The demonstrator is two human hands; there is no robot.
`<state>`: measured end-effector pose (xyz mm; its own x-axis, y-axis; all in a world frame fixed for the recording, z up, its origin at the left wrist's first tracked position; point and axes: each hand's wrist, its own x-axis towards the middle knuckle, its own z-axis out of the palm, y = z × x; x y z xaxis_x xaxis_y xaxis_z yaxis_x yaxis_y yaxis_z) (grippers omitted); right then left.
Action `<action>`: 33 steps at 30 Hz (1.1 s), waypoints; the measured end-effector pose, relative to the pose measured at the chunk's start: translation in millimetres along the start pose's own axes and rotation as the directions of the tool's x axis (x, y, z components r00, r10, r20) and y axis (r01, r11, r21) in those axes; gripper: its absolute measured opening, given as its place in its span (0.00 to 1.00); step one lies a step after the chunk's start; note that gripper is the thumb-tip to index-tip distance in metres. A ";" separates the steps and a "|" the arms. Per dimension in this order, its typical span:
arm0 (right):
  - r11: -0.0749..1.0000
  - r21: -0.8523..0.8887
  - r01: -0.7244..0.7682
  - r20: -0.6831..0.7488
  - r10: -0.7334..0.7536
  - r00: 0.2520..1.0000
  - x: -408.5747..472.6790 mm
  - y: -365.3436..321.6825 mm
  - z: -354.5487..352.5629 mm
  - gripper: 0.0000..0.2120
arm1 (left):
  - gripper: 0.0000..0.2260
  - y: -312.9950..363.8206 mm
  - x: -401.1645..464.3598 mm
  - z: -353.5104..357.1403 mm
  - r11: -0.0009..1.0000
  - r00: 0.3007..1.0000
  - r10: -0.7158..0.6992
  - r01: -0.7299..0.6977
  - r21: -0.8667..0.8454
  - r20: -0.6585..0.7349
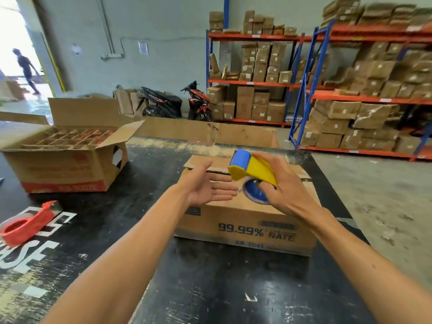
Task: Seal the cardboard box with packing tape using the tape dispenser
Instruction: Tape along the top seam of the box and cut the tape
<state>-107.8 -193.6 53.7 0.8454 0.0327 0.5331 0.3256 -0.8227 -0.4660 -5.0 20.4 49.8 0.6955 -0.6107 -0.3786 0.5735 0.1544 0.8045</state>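
Note:
A brown cardboard box (245, 228) printed "99.99% RATE" sits on the black table (210, 288) in front of me, its top flaps folded down. Above the box my right hand (284, 187) grips a yellow and blue tape dispenser (251, 170), roller end pointing left and up. My left hand (207, 187) is open, palm turned right, fingers stretched toward the dispenser and a little short of it. Both hands hover over the near half of the box top.
An open carton with dividers (67, 157) stands at the left of the table. A red tape dispenser (27, 223) lies near the left edge. A flat cardboard sheet (205, 132) stands behind the box. Racks of cartons (350, 94) and two motorbikes (177, 104) stand at the back.

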 end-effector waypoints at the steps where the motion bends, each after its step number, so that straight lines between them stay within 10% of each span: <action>1: 0.998 -0.055 0.034 -0.004 -0.035 0.999 1.0 0.8 0.1 0.31 | 0.33 4.7 -2.9 5.4 0.998 0.999 0.040 -0.039 -0.046 0.012; 13: 0.985 -0.055 0.161 -0.026 -0.163 0.986 5.2 22.4 13.2 0.33 | 0.06 22.8 -11.6 19.8 0.969 0.972 0.223 -0.214 0.121 -0.073; 33: 0.988 0.025 0.151 0.221 -0.153 0.963 134.9 43.4 49.6 0.26 | 0.10 91.7 45.7 -50.7 0.944 0.840 0.327 -0.277 0.177 -0.433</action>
<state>41.4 -196.8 70.4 0.8583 0.2826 0.4283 0.4599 -0.7938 -0.3979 101.4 46.1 83.1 0.9593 -0.1262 -0.2527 0.2724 0.1772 0.9457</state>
